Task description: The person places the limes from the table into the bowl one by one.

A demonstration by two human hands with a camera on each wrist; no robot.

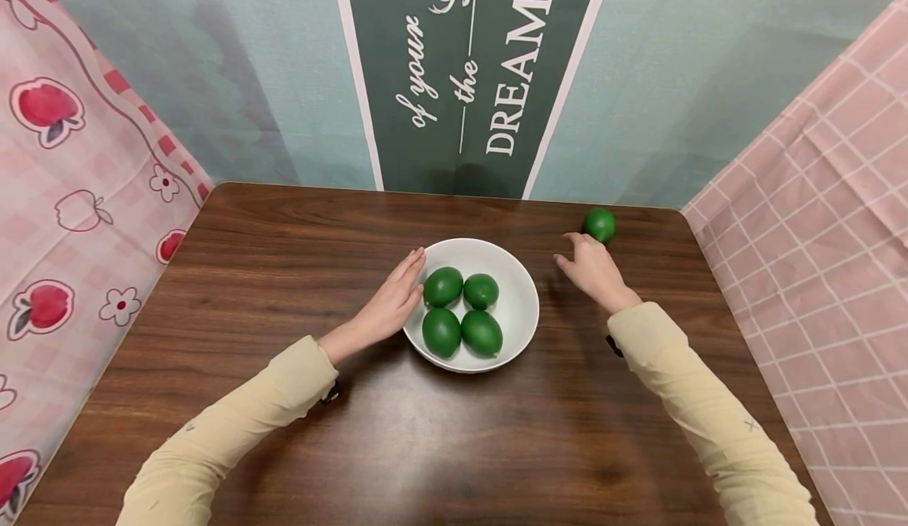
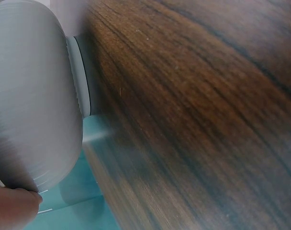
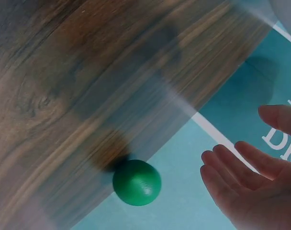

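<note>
A white bowl [image 1: 520,305] stands mid-table with several green limes [image 1: 482,333] inside. My left hand [image 1: 388,303] lies along its left side, fingers straight against the rim; the left wrist view shows the bowl's outer wall [image 2: 35,96] and a fingertip [image 2: 14,206] touching it. Over the table to the right of the bowl hovers my right hand [image 1: 592,270], its fingers loosely bent and holding nothing. Another lime [image 1: 600,225] sits on the table near the back right, just beyond that hand. In the right wrist view this lime [image 3: 137,183] is apart from the fingers.
The dark wooden table [image 1: 461,447] meets a teal backdrop with a lettered green panel [image 1: 454,76] at its back edge. A pink checked cloth [image 1: 837,195] hangs on the right, and an apple-print cloth [image 1: 85,195] on the left.
</note>
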